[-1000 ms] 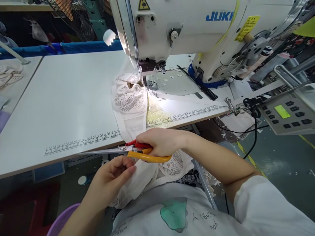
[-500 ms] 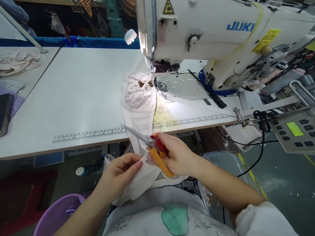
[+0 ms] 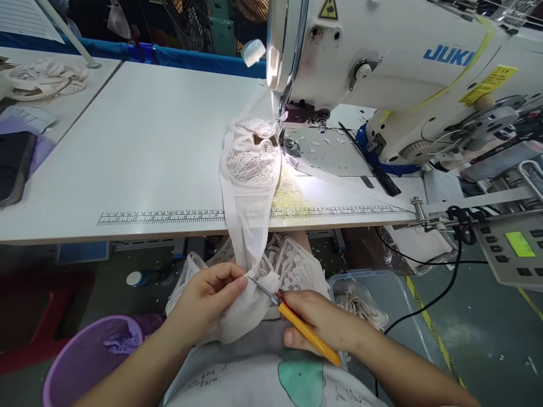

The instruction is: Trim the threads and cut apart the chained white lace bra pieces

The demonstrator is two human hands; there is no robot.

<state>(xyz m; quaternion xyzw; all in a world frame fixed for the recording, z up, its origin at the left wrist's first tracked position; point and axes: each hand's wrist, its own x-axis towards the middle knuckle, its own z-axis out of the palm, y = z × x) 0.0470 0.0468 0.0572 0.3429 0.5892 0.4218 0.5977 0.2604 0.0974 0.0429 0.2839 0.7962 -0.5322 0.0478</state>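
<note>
A white lace bra runs from under the sewing machine's needle area over the table edge and down onto my lap. My left hand is closed, pinching an edge of its fabric between thumb and forefinger just below the table edge. In my right hand are scissors with an orange handle and a bit of red by the pivot. Their metal tip points up and left, at the cloth right beside my left fingertips. Whether the tip touches the cloth I cannot tell.
The sewing machine stands at the back right, its lamp lit. A black-handled screwdriver lies by its base among white scraps. A phone rests at far left. Below are a purple bin and a clear plastic tub.
My right hand has moved down and turned the scissors, bringing their tip beside my left fingertips. More lace shows on my lap. The camera view has shifted slightly.
</note>
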